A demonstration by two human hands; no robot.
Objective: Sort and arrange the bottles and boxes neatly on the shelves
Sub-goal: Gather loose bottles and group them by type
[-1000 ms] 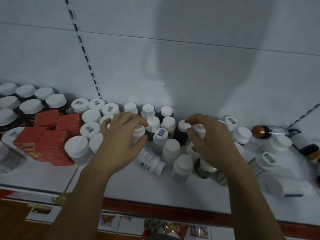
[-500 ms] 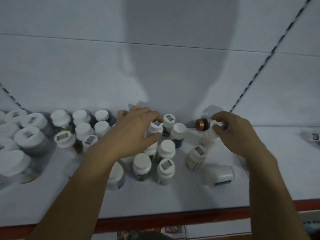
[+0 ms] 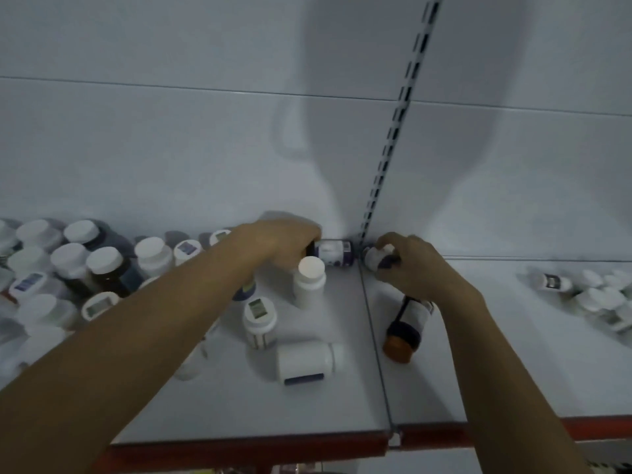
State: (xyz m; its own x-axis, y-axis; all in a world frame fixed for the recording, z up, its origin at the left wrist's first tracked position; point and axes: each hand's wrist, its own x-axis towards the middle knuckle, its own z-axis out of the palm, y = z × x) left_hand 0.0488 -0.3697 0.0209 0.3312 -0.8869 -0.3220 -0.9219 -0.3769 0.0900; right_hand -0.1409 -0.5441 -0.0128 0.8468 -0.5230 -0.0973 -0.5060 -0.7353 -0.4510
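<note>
My left hand (image 3: 280, 244) reaches to the back of the white shelf (image 3: 328, 405) and grips a dark bottle with a white label (image 3: 333, 252) lying on its side against the back wall. My right hand (image 3: 413, 268) is curled round a small white bottle (image 3: 378, 256) just right of the shelf seam. A dark bottle with an orange cap (image 3: 405, 323) lies below my right wrist. An upright white bottle (image 3: 309, 282), a labelled-cap bottle (image 3: 259, 318) and a white bottle on its side (image 3: 306, 360) stand in the middle.
Several white-capped and dark bottles (image 3: 85, 268) crowd the left of the shelf. A small cluster of white bottles (image 3: 595, 295) sits at the far right. A slotted upright (image 3: 393, 138) runs up the back wall. The shelf's red front edge (image 3: 246, 449) is below.
The view has swung right. My left hand moved from the upright bottles to the lying dark bottle at the back. My right hand now holds a white bottle; the orange-capped bottle lies on the shelf.
</note>
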